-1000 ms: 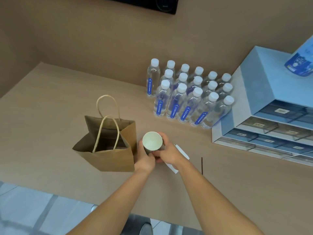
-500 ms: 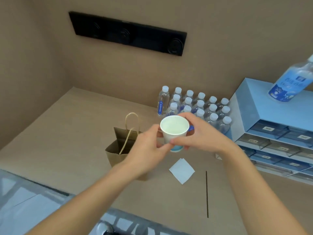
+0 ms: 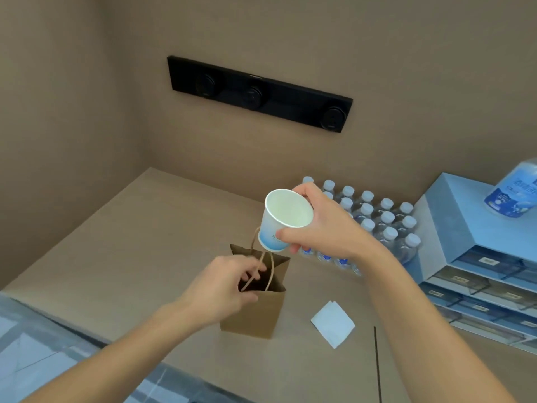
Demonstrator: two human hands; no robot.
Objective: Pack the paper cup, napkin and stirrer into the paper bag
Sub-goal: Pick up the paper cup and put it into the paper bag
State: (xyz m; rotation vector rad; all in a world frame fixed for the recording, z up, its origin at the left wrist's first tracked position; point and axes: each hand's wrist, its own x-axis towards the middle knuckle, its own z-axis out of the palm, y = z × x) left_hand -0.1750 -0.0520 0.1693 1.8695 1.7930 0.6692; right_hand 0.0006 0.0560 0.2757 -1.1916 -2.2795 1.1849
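My right hand [image 3: 325, 228] grips a white paper cup [image 3: 283, 219] with a blue base, tilted and held in the air just above the open brown paper bag [image 3: 255, 312]. My left hand [image 3: 226, 286] rests on the bag's near-left rim, fingers curled over the edge and touching a rope handle. A folded white napkin [image 3: 332, 322] lies flat on the counter to the right of the bag. Further right lies a thin dark stirrer [image 3: 377, 362], pointing towards me.
Several small water bottles [image 3: 377, 225] stand in rows behind the bag. A blue drawer unit [image 3: 470, 257] sits at the right with a large bottle [image 3: 514, 190] on top. A black socket strip [image 3: 258, 93] is on the wall. The counter edge runs at lower left.
The cup went from both hands to my right hand alone and moved left over the bag. My left hand dropped onto the bag's rim. The view tilted upward.
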